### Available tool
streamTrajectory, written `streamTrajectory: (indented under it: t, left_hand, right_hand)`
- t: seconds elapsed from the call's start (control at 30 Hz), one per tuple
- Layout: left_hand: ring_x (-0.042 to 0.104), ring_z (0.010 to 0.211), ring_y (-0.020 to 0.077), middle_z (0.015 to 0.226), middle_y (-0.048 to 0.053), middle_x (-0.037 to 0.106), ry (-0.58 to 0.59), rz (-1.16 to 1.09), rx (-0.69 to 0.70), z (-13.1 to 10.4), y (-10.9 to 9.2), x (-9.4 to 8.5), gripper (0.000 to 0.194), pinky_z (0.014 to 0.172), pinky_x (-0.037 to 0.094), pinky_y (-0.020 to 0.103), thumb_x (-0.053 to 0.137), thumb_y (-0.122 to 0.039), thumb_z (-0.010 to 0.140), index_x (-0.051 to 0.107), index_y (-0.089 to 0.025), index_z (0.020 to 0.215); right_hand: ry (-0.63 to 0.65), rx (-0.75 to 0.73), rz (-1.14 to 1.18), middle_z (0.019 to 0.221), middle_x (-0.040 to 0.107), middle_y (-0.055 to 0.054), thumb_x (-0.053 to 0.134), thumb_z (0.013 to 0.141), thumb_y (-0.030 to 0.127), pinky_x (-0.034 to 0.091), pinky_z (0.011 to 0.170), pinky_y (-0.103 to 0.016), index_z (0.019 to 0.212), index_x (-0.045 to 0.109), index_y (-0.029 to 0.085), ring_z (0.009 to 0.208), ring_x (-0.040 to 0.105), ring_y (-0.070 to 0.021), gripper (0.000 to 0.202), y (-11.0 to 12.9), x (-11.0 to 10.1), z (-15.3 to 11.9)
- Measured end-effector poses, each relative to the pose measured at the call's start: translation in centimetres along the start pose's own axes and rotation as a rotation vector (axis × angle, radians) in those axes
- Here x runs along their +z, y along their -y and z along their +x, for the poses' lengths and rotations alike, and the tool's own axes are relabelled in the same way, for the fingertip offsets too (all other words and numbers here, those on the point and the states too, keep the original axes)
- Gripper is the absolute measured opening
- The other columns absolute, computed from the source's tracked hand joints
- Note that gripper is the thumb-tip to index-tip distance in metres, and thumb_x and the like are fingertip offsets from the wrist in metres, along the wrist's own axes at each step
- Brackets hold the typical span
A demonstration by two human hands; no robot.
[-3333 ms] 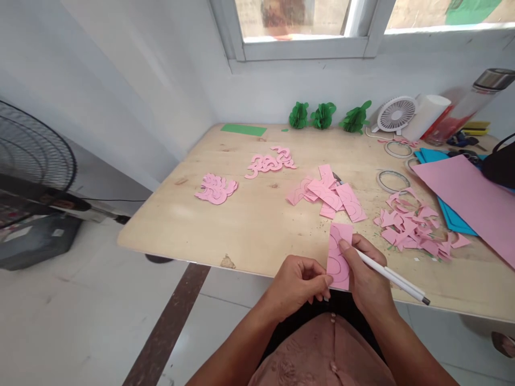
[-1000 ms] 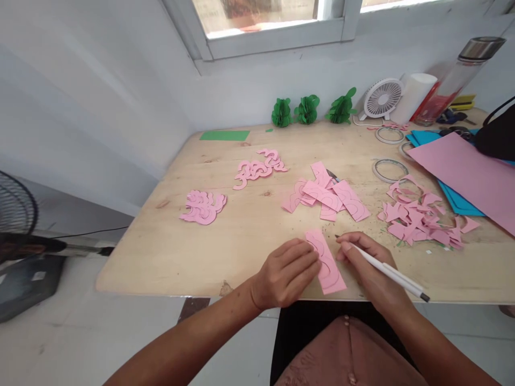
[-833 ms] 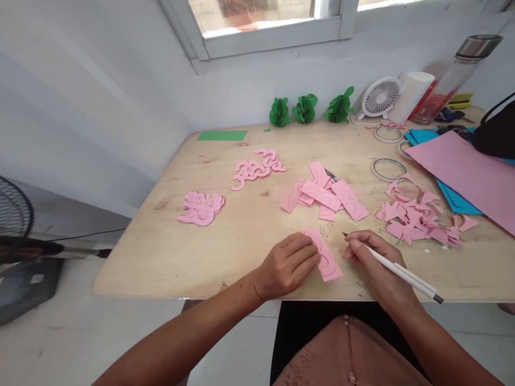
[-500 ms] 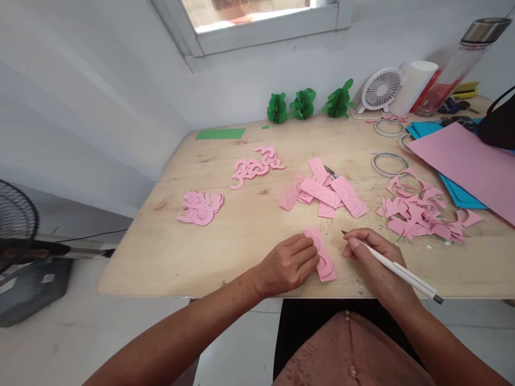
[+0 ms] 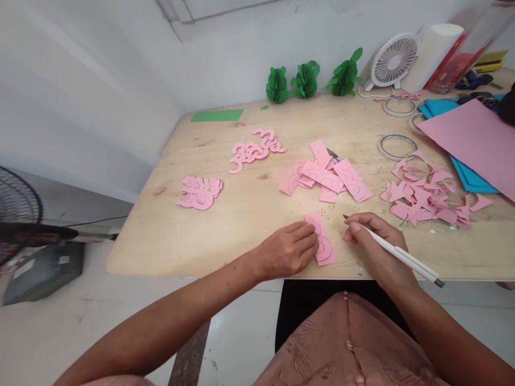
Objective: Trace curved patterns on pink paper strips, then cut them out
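Currently, your left forearm slants in from the lower left, and your left hand (image 5: pixel 287 249) rests back-up on the near side of the strip pile (image 5: pixel 325 174), the overlapping pink papers with drawn curves. Your right forearm angles in from the lower right, with your right hand (image 5: pixel 382 262) nearer to you than the pile and a bit to its right, its thumb side up.

Beneath the pile spreads a pale wooden tabletop (image 5: pixel 161 236), with a white wall (image 5: pixel 225 59) behind. Left of the pile lie a scalloped pink stack (image 5: pixel 200 193) and, farther back, curved pink cutouts (image 5: pixel 255 151). Beyond the pile stand three green paper figures (image 5: pixel 306 80); a white desk fan (image 5: pixel 394 61) is behind it to the right. Pink scraps (image 5: pixel 428 198) are heaped to its right.

Your left hand has its fingers together over a single pink strip (image 5: pixel 324 249), which lies just in front of the pile; the thumb is hidden, so you can't tell whether it pinches the paper. Your right hand is clamped on a white pen (image 5: pixel 402 257), its dark tip just nearer than the pile and apart from the single strip.
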State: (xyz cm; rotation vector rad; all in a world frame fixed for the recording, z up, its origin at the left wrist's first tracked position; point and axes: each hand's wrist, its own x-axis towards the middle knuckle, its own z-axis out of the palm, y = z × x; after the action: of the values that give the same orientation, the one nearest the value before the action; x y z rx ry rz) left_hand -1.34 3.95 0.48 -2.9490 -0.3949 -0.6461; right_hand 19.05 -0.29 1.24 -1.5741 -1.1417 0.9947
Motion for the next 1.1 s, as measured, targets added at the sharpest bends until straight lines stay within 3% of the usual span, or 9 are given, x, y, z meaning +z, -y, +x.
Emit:
streamTrajectory:
  t: [0.2,0.3,0.4,0.6,0.77,1.1]
  left_hand:
    - [0.062,0.106,0.0234,0.105,0.014,0.068,0.033,-0.024,-0.046,-0.8,-0.6,-0.7,0.021,0.087,0.054,0.038,0.043,-0.007,0.094,0.06,-0.006,0.106]
    - [0.06,0.111,0.0236,0.111,0.015,0.067,0.035,-0.055,-0.058,-1.3,-0.6,-0.6,0.024,0.089,0.054,0.038,0.041,-0.007,0.095,0.058,-0.006,0.111]
    - [0.06,0.112,0.0233,0.115,0.016,0.066,0.032,-0.075,-0.075,-1.6,-0.6,-0.4,0.024,0.09,0.054,0.038,0.041,-0.008,0.095,0.058,-0.007,0.113]
    - [0.059,0.114,0.0242,0.117,0.016,0.065,0.033,-0.094,-0.093,-1.8,-0.7,-0.2,0.026,0.09,0.053,0.039,0.039,-0.009,0.095,0.058,-0.007,0.114]
    - [0.056,0.117,0.0266,0.118,0.016,0.065,0.03,-0.083,-0.093,-1.8,-0.8,-0.3,0.026,0.092,0.051,0.04,0.043,-0.009,0.094,0.058,-0.005,0.114]
    - [0.056,0.118,0.0246,0.117,0.013,0.066,-0.011,-0.078,-0.127,-2.0,-0.9,0.1,0.025,0.094,0.049,0.04,0.042,-0.01,0.095,0.058,-0.007,0.114]
  right_hand:
    - [-0.005,-0.019,-0.072,0.064,0.065,-0.001,0.057,0.08,0.035,0.041,0.056,-0.027,0.08,0.065,0.021,0.065,0.058,-0.0172,0.015,0.7,0.0,-0.3]
    - [0.064,-0.082,-0.164,0.07,0.068,-0.002,0.056,0.083,0.035,0.043,0.057,-0.027,0.085,0.065,0.022,0.067,0.061,-0.018,0.016,0.4,-0.2,-0.7]
    - [0.175,-0.231,-0.27,0.079,0.071,-0.003,0.054,0.086,0.033,0.047,0.062,-0.028,0.088,0.065,0.023,0.071,0.064,-0.0181,0.015,-0.1,-0.4,-1.2]
    - [0.281,-0.595,-0.412,0.086,0.07,-0.005,0.053,0.086,0.017,0.051,0.073,-0.032,0.096,0.065,0.022,0.081,0.065,-0.019,0.016,-0.7,-0.5,-1.8]
    - [0.285,-0.817,-0.536,0.085,0.071,-0.006,0.055,0.083,0.01,0.049,0.078,-0.037,0.1,0.063,0.021,0.084,0.064,-0.0208,0.022,-1.4,-0.4,-1.9]
    - [0.266,-0.908,-0.547,0.083,0.072,-0.005,0.056,0.08,0.006,0.05,0.077,-0.035,0.102,0.062,0.02,0.082,0.065,-0.0205,0.027,-1.6,-0.3,-1.9]
